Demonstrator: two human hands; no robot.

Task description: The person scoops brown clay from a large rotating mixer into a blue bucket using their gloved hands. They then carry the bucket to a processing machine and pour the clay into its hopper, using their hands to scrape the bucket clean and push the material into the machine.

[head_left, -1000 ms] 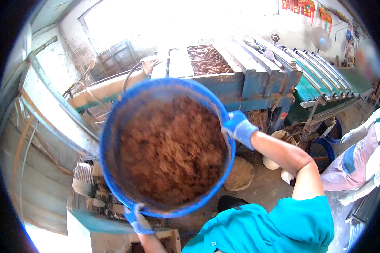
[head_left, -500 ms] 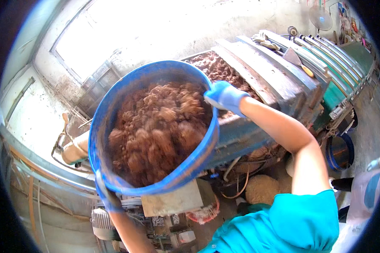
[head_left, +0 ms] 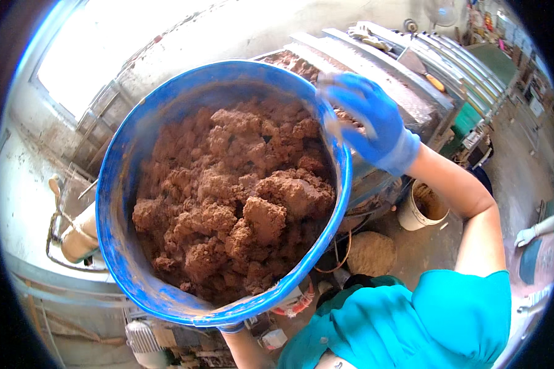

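Note:
A large round blue tub (head_left: 346, 203) is held up before me, tilted so that its mouth faces me. Inside lies crumbly, lumpy reddish-brown clay (head_left: 228, 197). My right hand (head_left: 372, 120), in a blue glove, is closed at the tub's upper right rim; its fingers are smeared by motion. Beneath the near rim, my left hand (head_left: 231, 328) bears the tub from below; only the gloved wrist shows, and its fingers are hidden. Behind the tub, a machine trough (head_left: 289, 63) holds more brown clay.
Metal slats (head_left: 375, 77) cross the machine, with a scraper (head_left: 421, 69) and gloves (head_left: 369, 38) on it. On the floor stand a white bucket (head_left: 423, 206) and a tan rounded lump (head_left: 372, 253). A motor (head_left: 144, 341) sits at lower left. Another person's gloved hand (head_left: 526, 237) shows at far right.
The tub has come nearer to me and lower, its mouth now more toward me. My left hand has slid under the near rim. My right hand has come nearer, staying at the rim.

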